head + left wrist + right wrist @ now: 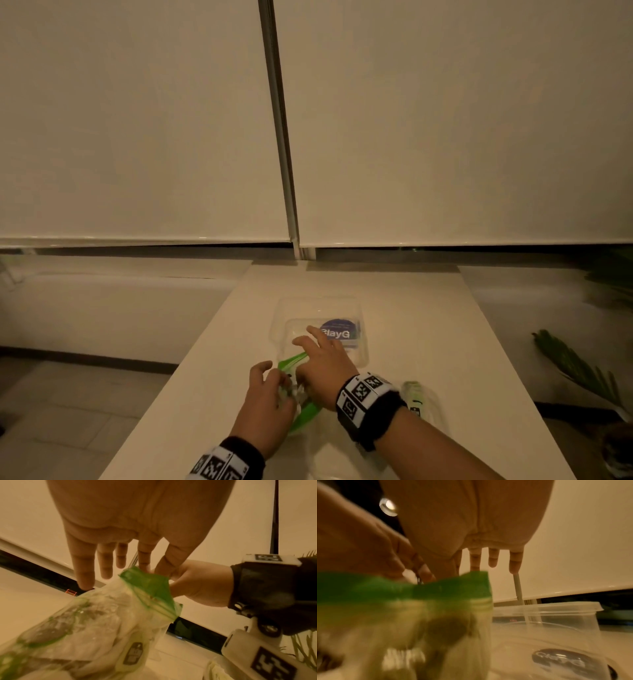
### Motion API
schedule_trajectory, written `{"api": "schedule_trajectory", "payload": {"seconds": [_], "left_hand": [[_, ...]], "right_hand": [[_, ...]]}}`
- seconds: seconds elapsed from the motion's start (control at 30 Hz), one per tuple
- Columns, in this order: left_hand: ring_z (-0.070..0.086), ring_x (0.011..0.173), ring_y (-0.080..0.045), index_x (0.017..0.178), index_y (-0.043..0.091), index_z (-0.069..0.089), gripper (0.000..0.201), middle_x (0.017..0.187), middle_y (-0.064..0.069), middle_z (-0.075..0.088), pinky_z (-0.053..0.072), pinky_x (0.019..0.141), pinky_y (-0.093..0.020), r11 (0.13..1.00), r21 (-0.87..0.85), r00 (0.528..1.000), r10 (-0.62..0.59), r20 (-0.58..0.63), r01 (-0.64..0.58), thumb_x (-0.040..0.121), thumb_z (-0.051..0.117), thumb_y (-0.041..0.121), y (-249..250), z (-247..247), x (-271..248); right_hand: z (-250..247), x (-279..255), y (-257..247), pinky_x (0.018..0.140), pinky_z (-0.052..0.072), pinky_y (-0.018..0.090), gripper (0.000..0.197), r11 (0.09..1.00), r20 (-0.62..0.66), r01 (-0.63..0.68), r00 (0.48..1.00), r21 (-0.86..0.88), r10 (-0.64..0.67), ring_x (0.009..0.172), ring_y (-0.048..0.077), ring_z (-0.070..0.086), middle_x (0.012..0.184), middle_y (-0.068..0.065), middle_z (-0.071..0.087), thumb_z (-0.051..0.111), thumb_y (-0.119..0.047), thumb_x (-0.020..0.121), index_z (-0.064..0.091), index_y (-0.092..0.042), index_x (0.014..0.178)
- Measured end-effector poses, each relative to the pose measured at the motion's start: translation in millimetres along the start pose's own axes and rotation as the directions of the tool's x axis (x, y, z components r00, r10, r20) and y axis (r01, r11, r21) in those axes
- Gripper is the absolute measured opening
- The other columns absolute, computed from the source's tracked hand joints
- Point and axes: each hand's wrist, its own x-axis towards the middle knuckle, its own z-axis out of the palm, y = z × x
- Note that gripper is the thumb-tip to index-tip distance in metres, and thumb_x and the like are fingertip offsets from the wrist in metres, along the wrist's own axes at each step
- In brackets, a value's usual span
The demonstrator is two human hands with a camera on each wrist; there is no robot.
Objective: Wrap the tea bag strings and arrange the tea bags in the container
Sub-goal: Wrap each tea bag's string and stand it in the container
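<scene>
A pale, narrow table (428, 308) carries 3 things – a clear plastic container (359, 356) at its middle, a green-topped plastic pouch (308, 411) in front of it, and another small packet (416, 394) to the right.

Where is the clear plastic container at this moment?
In the head view the container stands in the middle of the table, just beyond both hands and the green-topped bag.

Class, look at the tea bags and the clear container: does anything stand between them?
Yes. The tea bags are inside a green-topped plastic pouch, which both hands hold at its mouth: left hand, right hand. Beyond the pouch, the clear container sits open-topped on the table, with nothing visible blocking it.
</scene>
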Motion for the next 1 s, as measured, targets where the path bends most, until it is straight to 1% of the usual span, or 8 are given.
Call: {"api": "schedule_trajectory", "payload": {"seconds": [0.13, 0.23, 0.37, 0.47, 0.57, 0.67, 0.8, 1.0], "left_hand": [[0.032, 0.128, -0.012, 0.113, 0.028, 0.051, 0.037, 0.133, 0.006, 0.034, 0.032, 0.101, -0.026, 0.992, -0.106, 0.995, 0.058, -0.080, -0.066, 0.081, 0.061, 0.044, 10.8, -10.9, -6.0], [0.042, 0.124, -0.005, 0.129, 0.039, 0.044, 0.071, 0.133, 0.018, 0.040, 0.038, 0.097, -0.025, 0.907, -0.413, 0.997, 0.072, -0.042, -0.083, 0.063, 0.052, 0.065, 29.7, -20.7, -7.7], [0.061, 0.112, -0.020, 0.129, 0.031, 0.052, 0.080, 0.132, -0.004, 0.060, 0.050, 0.086, -0.037, 0.459, -0.853, 0.956, 0.023, 0.292, 0.250, 0.054, 0.072, 0.050, 57.0, -15.8, 1.0], [0.060, 0.107, -0.043, 0.135, 0.019, 0.053, 0.079, 0.131, -0.020, 0.059, 0.056, 0.079, -0.051, 0.212, -0.796, 0.772, 0.199, 0.604, 0.568, 0.060, 0.078, 0.026, 80.3, -6.8, -3.0], [0.061, 0.104, -0.049, 0.129, 0.019, 0.060, 0.061, 0.129, -0.024, 0.059, 0.059, 0.071, -0.050, 0.212, -0.741, 0.671, 0.322, 0.668, 0.637, 0.071, 0.057, 0.003, 95.8, 4.9, -11.8], [0.067, 0.088, -0.046, 0.129, 0.015, 0.057, 0.061, 0.111, -0.030, 0.064, 0.059, 0.052, -0.042, 0.171, -0.755, 0.701, 0.286, 0.653, 0.633, 0.073, 0.046, -0.004, 102.3, 19.6, -15.2], [0.068, 0.082, -0.042, 0.119, 0.006, 0.063, 0.045, 0.109, -0.031, 0.064, 0.059, 0.050, -0.039, 0.100, -0.752, 0.717, 0.242, 0.653, 0.651, 0.079, 0.043, -0.002, 107.6, 32.4, -21.9], [0.051, 0.052, -0.021, 0.091, 0.008, 0.056, 0.028, 0.085, -0.019, 0.065, 0.033, 0.038, -0.017, 0.164, -0.773, 0.781, 0.021, 0.624, 0.613, 0.085, 0.033, -0.006, 102.0, 44.6, -24.3]], "right_hand": [[-26.0, -15.7, 7.5, 0.110, 0.029, 0.041, 0.020, 0.917, -0.130, -0.078, 0.982, 0.390, 0.139, 0.133, 0.018, 0.030, 0.136, -0.005, 0.046, 0.053, -0.021, 0.095, 0.070, -0.019, 0.105], [-50.1, -36.8, 16.5, 0.083, 0.048, 0.029, 0.015, 0.712, -0.086, -0.069, 0.980, 0.698, 0.179, 0.089, 0.008, 0.056, 0.092, -0.010, 0.060, 0.053, -0.018, 0.095, 0.062, -0.028, 0.090], [-75.7, -76.6, 26.1, 0.059, 0.045, 0.023, 0.023, 0.458, 0.001, -0.054, 0.993, 0.887, 0.114, 0.065, 0.006, 0.058, 0.072, -0.011, 0.062, 0.052, -0.005, 0.095, 0.065, -0.022, 0.088], [-81.6, -100.1, 26.9, 0.058, 0.045, 0.018, 0.023, 0.453, 0.032, -0.075, 0.994, 0.888, 0.102, 0.063, 0.001, 0.057, 0.074, -0.018, 0.066, 0.051, 0.000, 0.094, 0.071, -0.011, 0.100], [-77.6, -117.0, 30.8, 0.065, 0.046, 0.014, 0.039, 0.551, -0.063, -0.053, 0.980, 0.833, 0.191, 0.073, -0.004, 0.060, 0.086, -0.034, 0.062, 0.054, 0.005, 0.088, 0.074, -0.027, 0.097], [-67.9, -131.2, 40.8, 0.064, 0.047, 0.016, 0.058, 0.606, -0.138, -0.074, 0.946, 0.792, 0.295, 0.070, 0.001, 0.057, 0.084, -0.025, 0.061, 0.054, 0.007, 0.082, 0.071, -0.048, 0.090], [-58.0, -140.6, 51.3, 0.062, 0.054, 0.030, 0.032, 0.415, -0.104, -0.138, 0.855, 0.899, 0.508, 0.066, 0.012, 0.060, 0.077, -0.001, 0.063, 0.056, 0.008, 0.084, 0.072, -0.019, 0.092], [-56.5, -150.4, 57.2, 0.053, 0.042, 0.028, 0.022, 0.304, -0.175, -0.048, 0.727, 0.951, 0.664, 0.062, 0.011, 0.049, 0.072, -0.004, 0.059, 0.055, -0.004, 0.091, 0.063, -0.020, 0.078]]}}
